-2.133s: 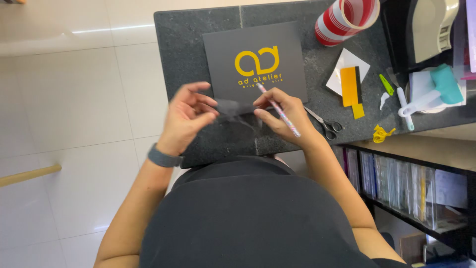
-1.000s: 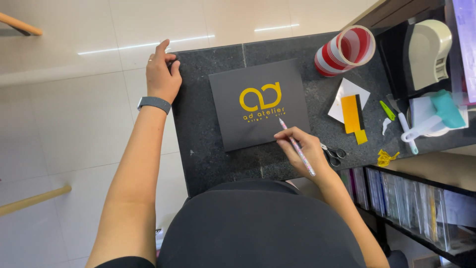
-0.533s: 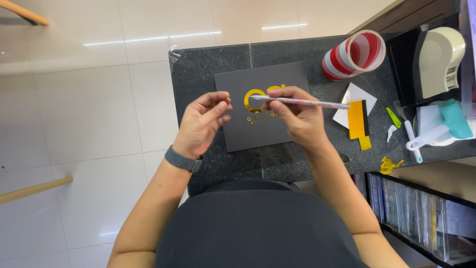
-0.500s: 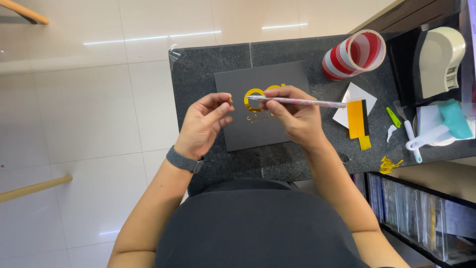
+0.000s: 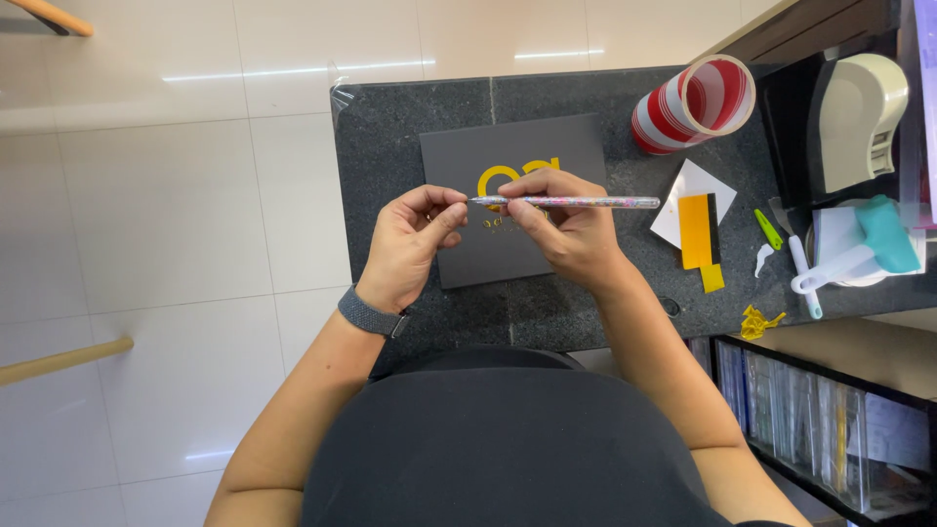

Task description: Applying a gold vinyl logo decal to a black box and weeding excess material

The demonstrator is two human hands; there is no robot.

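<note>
Right hand (image 5: 571, 234) grips slim pink pen-shaped tool (image 5: 576, 202) horizontally; left hand (image 5: 410, 244) pinches its tip, fingers narrow, above dark grey square card (image 5: 459, 161).

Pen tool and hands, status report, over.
Right hand grips thin pen tool, held level. Left hand fingers pinch at its tip. Both above dark card with yellow emblem. Nothing in the way.

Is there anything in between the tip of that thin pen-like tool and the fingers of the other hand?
Nothing visible. The right hand holds the thin tool level above the dark card, and its point sits right at the left hand fingertips, with no other object between them.
</note>
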